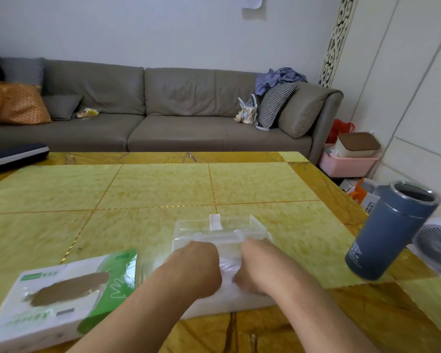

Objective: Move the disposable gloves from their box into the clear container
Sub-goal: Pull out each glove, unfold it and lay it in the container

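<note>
1. The clear container (220, 226) sits low in the centre of the frame on the yellow-tiled table (150, 189), its far wall bearing a small translucent clasp
2. A pale stack of disposable gloves (227, 300) lies in the near part of the container, showing between and below the two wrists
3. The left hand (197, 263) is pressed down onto the gloves at centre left of the container; its fingers are bent under and hidden, so I cannot tell whether they grasp the gloves or only push on them
4. The right hand (257, 266) is just beside it, to the right, also down on the gloves; its fingers are likewise out of sight and the grip cannot be told
5. The two hands are close together with a narrow strip of gloves visible between them
6. The glove box (59, 299), white and green, lies flat at lower left of the frame, near the container but apart from it; its top opening shows brown inside
7. A grey-blue tumbler (390, 233) stands at the right edge of the table, its mouth open
8. A grey sofa (163, 110) runs across the upper half of the frame behind the table
9. A small white fan (438, 245) is at the far right, below the table edge
</note>
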Available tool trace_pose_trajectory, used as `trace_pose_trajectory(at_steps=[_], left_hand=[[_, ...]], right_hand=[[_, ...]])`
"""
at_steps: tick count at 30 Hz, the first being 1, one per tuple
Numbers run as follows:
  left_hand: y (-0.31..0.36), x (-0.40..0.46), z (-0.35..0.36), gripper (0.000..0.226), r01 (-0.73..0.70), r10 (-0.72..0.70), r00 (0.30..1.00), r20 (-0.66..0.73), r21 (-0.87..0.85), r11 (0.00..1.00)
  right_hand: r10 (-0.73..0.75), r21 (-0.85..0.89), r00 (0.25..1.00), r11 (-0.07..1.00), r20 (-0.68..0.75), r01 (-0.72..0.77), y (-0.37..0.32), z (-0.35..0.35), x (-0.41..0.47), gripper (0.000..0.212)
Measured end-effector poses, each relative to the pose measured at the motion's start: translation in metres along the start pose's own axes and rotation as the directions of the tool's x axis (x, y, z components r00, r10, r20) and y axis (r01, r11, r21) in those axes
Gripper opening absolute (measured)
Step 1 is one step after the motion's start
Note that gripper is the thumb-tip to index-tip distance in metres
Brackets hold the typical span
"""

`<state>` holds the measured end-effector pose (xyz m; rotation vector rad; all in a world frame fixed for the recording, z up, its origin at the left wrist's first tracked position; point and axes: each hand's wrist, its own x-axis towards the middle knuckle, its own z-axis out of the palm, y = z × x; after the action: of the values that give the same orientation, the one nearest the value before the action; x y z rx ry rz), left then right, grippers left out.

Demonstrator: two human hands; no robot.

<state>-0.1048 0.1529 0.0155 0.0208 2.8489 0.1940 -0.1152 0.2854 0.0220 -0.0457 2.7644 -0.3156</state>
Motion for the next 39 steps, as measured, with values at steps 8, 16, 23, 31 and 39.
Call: trace_pose_trajectory(at_steps=[8,16,23,31,39], left_hand=[[-0.03,-0.047,-0.004,0.029,-0.287,0.266,0.888,-0.375,-0.002,0.958],[-0.145,-0.08,-0.011,0.019,0.2,-0.275,0.868,-0.414,-0.216,0.956],[-0.185,-0.085,0.011,0.022,-0.028,0.017,0.998,0.053,0.22,0.975],[-0.183,-0.073,0.022,0.03,0.09,-0.087,0.995,-0.048,0.056,0.994],[-0.185,-0.083,0.008,0.018,0.145,-0.28,0.828,-0.486,-0.296,0.944]], right_hand=[[-0.132,-0.148,0.952,0.985,-0.276,0.093,-0.008,-0.006,-0.025,0.021],[-0.526,-0.173,0.727,0.845,-0.44,0.507,-0.06,0.021,-0.046,0.043],[-0.813,-0.319,0.57,0.575,-0.118,0.754,-0.118,0.078,-0.051,0.05],[-0.798,-0.25,0.59,0.6,-0.12,0.76,-0.122,0.085,-0.047,0.05],[-0.799,-0.249,0.589,0.599,-0.12,0.761,-0.121,0.084,-0.046,0.053]])
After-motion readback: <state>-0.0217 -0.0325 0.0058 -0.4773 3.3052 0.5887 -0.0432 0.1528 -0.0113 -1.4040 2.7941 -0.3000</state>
